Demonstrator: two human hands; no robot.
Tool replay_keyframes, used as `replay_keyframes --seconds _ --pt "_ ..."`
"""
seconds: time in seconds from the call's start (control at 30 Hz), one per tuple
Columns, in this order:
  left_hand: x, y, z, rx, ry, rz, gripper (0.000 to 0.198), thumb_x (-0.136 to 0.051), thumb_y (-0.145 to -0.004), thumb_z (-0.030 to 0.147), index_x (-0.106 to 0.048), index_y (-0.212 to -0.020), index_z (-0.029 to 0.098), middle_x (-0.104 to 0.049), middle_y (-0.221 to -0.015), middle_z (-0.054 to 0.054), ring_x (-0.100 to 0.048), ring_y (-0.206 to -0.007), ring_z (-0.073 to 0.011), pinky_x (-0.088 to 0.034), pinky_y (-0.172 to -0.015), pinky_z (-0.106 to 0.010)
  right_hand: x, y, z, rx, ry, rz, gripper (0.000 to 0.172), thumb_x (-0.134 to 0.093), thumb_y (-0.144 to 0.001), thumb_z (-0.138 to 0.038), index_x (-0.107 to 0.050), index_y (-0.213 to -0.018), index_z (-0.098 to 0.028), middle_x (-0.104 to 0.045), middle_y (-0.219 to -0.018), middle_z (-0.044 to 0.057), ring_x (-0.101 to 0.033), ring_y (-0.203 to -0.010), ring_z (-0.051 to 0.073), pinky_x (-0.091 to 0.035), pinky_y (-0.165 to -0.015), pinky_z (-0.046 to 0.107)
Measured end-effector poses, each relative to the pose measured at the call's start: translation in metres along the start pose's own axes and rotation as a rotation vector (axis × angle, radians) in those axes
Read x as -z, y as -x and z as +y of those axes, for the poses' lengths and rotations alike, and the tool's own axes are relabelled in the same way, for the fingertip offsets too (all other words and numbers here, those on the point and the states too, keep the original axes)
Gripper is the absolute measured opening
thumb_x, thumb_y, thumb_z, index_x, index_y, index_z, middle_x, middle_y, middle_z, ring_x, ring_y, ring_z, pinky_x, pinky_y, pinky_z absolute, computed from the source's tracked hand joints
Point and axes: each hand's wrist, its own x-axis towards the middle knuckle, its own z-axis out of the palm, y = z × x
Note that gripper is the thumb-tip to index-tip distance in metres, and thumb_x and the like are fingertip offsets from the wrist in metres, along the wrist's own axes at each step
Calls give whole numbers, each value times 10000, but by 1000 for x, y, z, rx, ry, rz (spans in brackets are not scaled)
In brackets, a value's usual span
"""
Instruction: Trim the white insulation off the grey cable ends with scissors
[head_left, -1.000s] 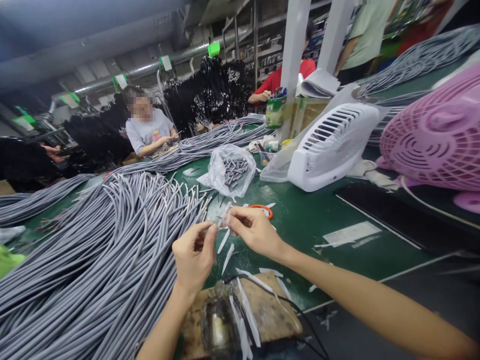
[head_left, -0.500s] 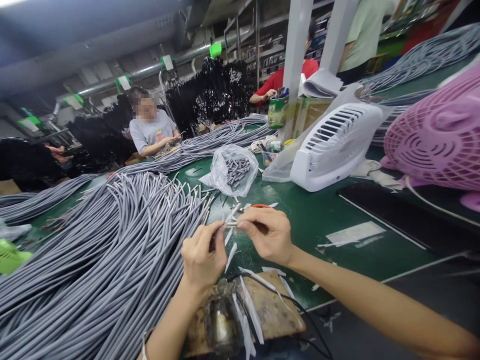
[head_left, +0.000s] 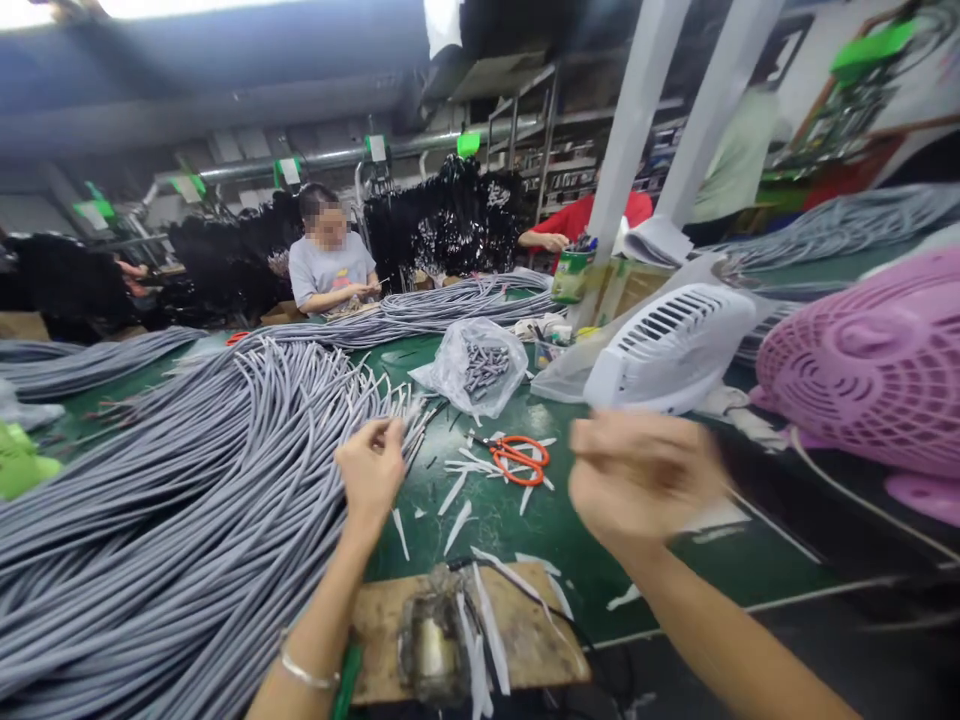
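My left hand (head_left: 373, 468) is at the edge of a large bundle of grey cables (head_left: 225, 480), near their pale stripped ends. Its fingers are curled together in a pinch; what they hold, if anything, is hidden. My right hand (head_left: 649, 480) is raised over the table at the right, smeared by motion, so its fingers do not read clearly. Between the hands lie orange-handled scissors (head_left: 520, 460) among thin white strips (head_left: 457, 525) on the green table (head_left: 525, 545).
A clear plastic bag of small grey pieces (head_left: 484, 368) stands beyond the scissors. At the right are a white fan (head_left: 675, 345) and a pink fan (head_left: 870, 350). A wooden board (head_left: 540, 640) carries a metal device (head_left: 433, 645) in front. Across the table sits a co-worker (head_left: 331, 260).
My hands were together over the scissors, pinching a thin piece. They have parted, the left toward the cable bundle and the right to the right. The scissors are now uncovered, and the view has tilted.
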Motion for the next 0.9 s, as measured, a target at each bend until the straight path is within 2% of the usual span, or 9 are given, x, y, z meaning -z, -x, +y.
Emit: replay_keyframes --seconds 0.03,0.07,0.13,0.23,0.37,0.5,0.63,0.77,0.9 --pt "-1 2 3 67 83 -52 210 -545 -761 329 -638 -676 161 -574 -428 19 -511 -317 -120 -365 -361 -209 -7 2 5 9 66 8 321 -498 -839 -448 -514 -628 -207 -457 -526 -11 -412 -450 108 -349 -434 244" --pt "-2 6 6 125 162 -97 229 -538 -765 360 -632 -702 161 -563 -421 28 -495 -293 -117 -355 -334 -206 -16 5 11 -32 110 -102 244 -584 -794 -412 -544 -679 -201 -437 -515 -34 -369 -422 88 -321 -406 224" --pt "-4 13 12 191 274 -149 251 -532 -766 394 -614 -716 162 -533 -396 41 -492 -280 -121 -358 -314 -202 -35 12 22 -99 161 -227 225 -667 -729 -387 -580 -785 -187 -378 -496 -66 -342 -418 76 -311 -404 206" --pt "-6 21 18 205 343 -188 242 -534 -766 393 -590 -700 167 -522 -401 46 -526 -312 -130 -404 -339 -203 -51 20 30 -126 189 -322 312 -687 -709 -368 -596 -932 -170 -431 -546 -56 -398 -466 83 -353 -446 197" --pt "-5 23 20 173 361 -237 244 -522 -777 399 -575 -711 170 -569 -468 30 -556 -345 -134 -430 -355 -206 -51 22 32 -86 159 -393 328 -666 -735 -313 -595 -1021 -169 -563 -671 -5 -485 -538 101 -396 -498 200" --pt "-4 25 21 128 367 -295 242 -485 -811 397 -564 -756 175 -566 -448 31 -555 -352 -133 -424 -362 -202 -49 21 34 -123 142 -355 325 -642 -754 -264 -589 -1058 -162 -617 -733 15 -511 -535 101 -414 -509 202" --pt "-4 25 20 128 419 -396 207 -528 -787 371 -556 -830 170 -569 -497 34 -543 -384 -112 -440 -412 -199 -50 19 36 -76 148 -382 68 -594 -758 -152 -653 -792 -155 -638 -682 27 -553 -573 115 -420 -526 207" --pt "-3 22 22 223 491 -507 376 -668 -656 302 -563 -988 159 -594 -650 15 -549 -492 -96 -428 -433 -177 -49 18 35 -111 100 -299 107 -565 -762 -136 -631 -679 -153 -630 -637 24 -555 -563 114 -425 -523 206" --pt "-3 19 26 293 522 -526 349 -672 -628 319 -639 -912 120 -530 -554 33 -455 -411 -63 -355 -379 -163 -48 16 34 -270 14 -193 159 -572 -786 -261 -614 -677 -154 -620 -629 22 -556 -556 117 -424 -495 200"
